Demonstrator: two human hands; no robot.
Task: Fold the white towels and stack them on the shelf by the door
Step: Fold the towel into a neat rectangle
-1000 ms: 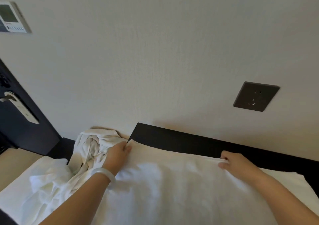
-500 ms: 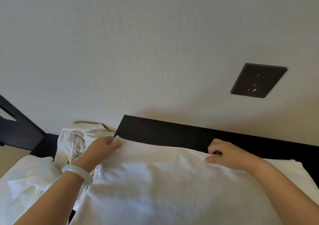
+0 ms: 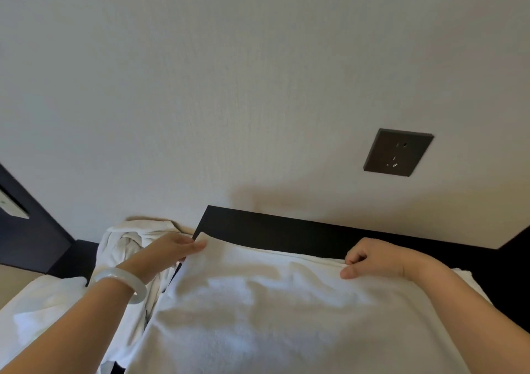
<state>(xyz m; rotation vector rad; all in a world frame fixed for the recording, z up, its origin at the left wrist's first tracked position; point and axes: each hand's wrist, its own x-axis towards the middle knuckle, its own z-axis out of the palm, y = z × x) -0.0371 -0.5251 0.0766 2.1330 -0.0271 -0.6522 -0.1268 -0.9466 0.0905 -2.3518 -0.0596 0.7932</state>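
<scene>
A white towel (image 3: 272,310) lies spread over a dark shelf top (image 3: 286,231) against the wall. My left hand (image 3: 172,249) pinches the towel's far left corner. My right hand (image 3: 372,261) grips the far edge further right, fingers curled round the cloth. A pile of crumpled white towels (image 3: 126,247) sits to the left of the spread towel, partly behind my left forearm. Another white towel edge (image 3: 466,276) shows under my right wrist.
A dark wall socket (image 3: 398,152) is on the pale wall above the shelf. A dark door (image 3: 25,224) with a metal handle plate stands at far left. Loose white cloth (image 3: 43,310) lies at lower left.
The view has tilted up and shifted right, so the door handle is almost out of frame. Both hands keep hold of the towel's far edge; my right fingers have curled tighter.
</scene>
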